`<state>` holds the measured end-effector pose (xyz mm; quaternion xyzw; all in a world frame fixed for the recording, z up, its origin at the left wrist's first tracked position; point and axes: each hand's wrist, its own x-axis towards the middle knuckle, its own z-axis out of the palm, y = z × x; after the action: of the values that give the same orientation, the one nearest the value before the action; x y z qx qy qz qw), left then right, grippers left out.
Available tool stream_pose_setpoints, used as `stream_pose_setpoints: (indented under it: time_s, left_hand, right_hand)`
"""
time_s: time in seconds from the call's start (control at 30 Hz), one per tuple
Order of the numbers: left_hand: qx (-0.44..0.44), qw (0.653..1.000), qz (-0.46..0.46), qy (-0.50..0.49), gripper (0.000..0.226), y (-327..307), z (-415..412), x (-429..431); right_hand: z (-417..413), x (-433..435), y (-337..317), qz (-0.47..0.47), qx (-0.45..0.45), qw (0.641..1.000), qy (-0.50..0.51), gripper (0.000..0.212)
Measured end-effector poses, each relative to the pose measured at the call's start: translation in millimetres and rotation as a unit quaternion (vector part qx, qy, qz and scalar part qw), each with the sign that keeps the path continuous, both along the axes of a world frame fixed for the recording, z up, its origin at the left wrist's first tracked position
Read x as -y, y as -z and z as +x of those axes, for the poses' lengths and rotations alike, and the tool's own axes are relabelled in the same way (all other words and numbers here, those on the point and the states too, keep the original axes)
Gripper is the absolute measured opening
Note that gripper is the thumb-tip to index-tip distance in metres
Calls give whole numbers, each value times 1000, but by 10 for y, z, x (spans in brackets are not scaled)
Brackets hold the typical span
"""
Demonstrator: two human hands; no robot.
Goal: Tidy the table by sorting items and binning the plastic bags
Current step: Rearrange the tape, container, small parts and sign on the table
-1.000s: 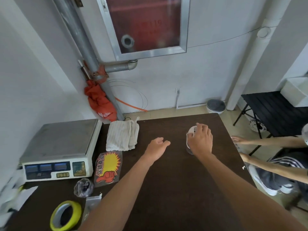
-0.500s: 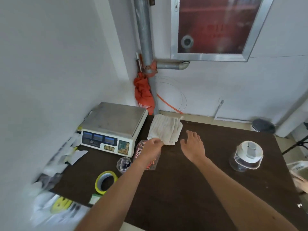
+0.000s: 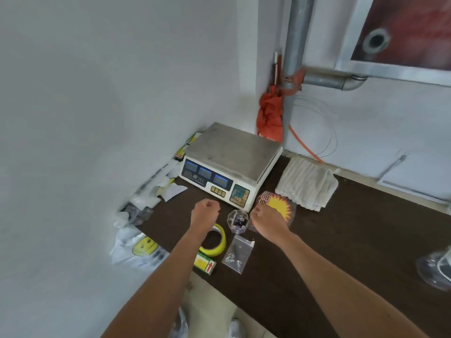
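The left hand [image 3: 205, 213] is seen clenched, with nothing visible in it, above the yellow tape roll [image 3: 217, 242]. The right hand [image 3: 266, 222] is curled at the sunburst packet [image 3: 280, 206], which is printed with red Chinese characters; whether it is gripped cannot be told. Plastic bags [image 3: 133, 248] are heaped at the left edge of the tabletop [image 3: 341, 240].

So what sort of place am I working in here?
Probably a small shop's back corner: a white electronic price scale with a steel platter sits on the dark brown table, beside a yellow-and-red starburst promo sign, with a metal-framed red wall cabinet above.
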<state>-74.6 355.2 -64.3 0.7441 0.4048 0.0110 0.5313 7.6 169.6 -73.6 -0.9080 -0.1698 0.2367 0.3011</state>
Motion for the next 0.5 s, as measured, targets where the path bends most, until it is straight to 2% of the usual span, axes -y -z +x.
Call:
stream_pose_setpoints:
  time_s: [0.23, 0.37, 0.43, 0.5]
  left_hand:
    - [-73, 996, 47, -21, 17, 248, -401, -440]
    - [-122, 990, 66, 9, 38, 434, -478, -509]
    - [-128, 989, 61, 32, 24, 490, -504, -490]
    - [-130, 989, 54, 46, 24, 519, -514, -468]
  right_hand:
    - [-340, -558, 157, -55, -33, 994, -85, 31]
    - [-486, -667, 252, -59, -114, 989, -71, 25]
    - [-540, -714, 288, -48, -155, 985, -53, 22]
    - [-585, -762, 343, -47, -187, 981, -39, 22]
